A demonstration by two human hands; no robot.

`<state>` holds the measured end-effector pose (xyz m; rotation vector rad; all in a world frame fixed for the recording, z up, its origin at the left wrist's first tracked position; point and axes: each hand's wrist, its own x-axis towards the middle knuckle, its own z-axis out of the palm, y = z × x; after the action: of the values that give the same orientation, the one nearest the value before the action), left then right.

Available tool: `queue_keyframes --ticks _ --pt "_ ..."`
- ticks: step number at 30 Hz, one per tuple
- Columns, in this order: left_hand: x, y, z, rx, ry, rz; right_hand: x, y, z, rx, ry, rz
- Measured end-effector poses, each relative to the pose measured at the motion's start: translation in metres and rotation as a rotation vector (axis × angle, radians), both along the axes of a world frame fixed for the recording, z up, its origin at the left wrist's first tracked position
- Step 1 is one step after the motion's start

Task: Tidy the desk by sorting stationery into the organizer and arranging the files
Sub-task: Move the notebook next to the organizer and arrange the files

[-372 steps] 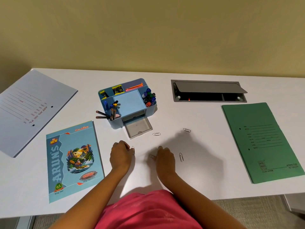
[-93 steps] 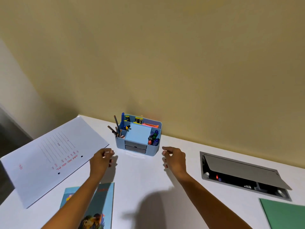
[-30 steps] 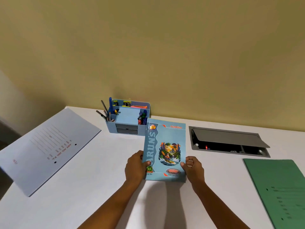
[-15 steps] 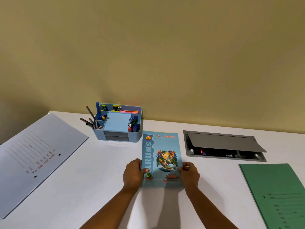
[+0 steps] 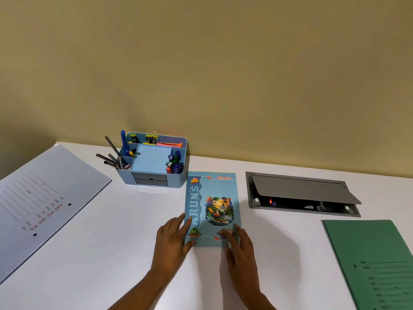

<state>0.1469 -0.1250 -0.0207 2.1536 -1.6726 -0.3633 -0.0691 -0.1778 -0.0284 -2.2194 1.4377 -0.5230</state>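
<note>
A blue notebook (image 5: 212,204) with a kayak picture lies flat on the white desk (image 5: 111,253), just right of the blue organizer (image 5: 154,162). My left hand (image 5: 173,239) rests at its lower left corner, fingers spread, fingertips on the cover. At the lower right corner my right hand (image 5: 240,245) lies flat with its fingers on the cover. The organizer holds pencils, pens, clips and sticky notes; its small front drawer is closed. A pale blue file (image 5: 38,202) lies at the left and a green file (image 5: 377,262) at the right.
A grey cable hatch (image 5: 301,194) with its lid raised is set into the desk right of the notebook. A yellow wall runs along the far desk edge behind the organizer.
The notebook, held up by both hands a second ago, now lies flat on the desk beside the organizer. Both hands have loosened from gripping its edges to resting on it with open fingers.
</note>
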Motion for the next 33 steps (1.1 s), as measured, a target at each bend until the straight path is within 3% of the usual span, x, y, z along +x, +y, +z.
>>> queue_keyframes --ticks 9,18,27,33 --pt "0.005 -0.036 0.004 0.131 -0.097 -0.087 0.016 -0.039 -0.006 0.015 -0.038 -0.069" --pt "-0.001 -0.060 0.000 0.223 -0.171 -0.038 0.026 -0.063 -0.002 0.040 -0.039 -0.077" --pt "-0.003 -0.043 -0.002 0.135 0.095 0.053 0.017 -0.056 0.009 0.119 -0.055 -0.100" --pt "-0.006 0.006 0.002 0.170 0.032 -0.002 0.000 -0.019 0.011 0.173 0.049 -0.165"
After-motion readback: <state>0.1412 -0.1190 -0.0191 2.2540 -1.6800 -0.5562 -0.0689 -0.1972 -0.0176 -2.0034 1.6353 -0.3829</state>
